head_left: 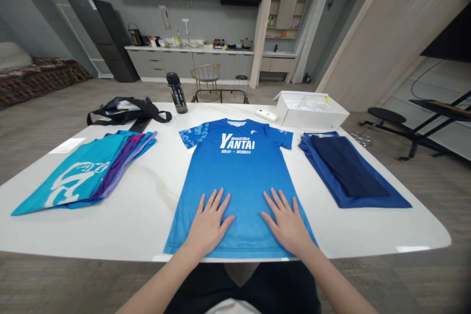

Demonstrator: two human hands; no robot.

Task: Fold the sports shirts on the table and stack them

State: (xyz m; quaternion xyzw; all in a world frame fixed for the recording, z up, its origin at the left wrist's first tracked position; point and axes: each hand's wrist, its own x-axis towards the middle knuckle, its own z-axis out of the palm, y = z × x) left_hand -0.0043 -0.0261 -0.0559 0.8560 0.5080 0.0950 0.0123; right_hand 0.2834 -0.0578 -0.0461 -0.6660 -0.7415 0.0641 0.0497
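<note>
A blue T-shirt (241, 176) with white "Marathon Yantai" lettering lies spread flat, its collar away from me and its hem near the table's front edge. My left hand (209, 223) rests palm down on the lower left of the shirt, fingers spread. On the lower right, my right hand (286, 225) lies flat in the same way, also with fingers apart. Neither hand grips the cloth. To the left is a stack of folded garments (84, 171) in turquoise and purple. Folded dark blue garments (349, 169) lie to the right.
The white table (147, 225) also bears a black bag (127, 110), a dark water bottle (177, 93), a small white device (266, 115) and an open white box (311, 110). A chair (221, 95) stands beyond the far edge. Round stools (386, 115) are at the right.
</note>
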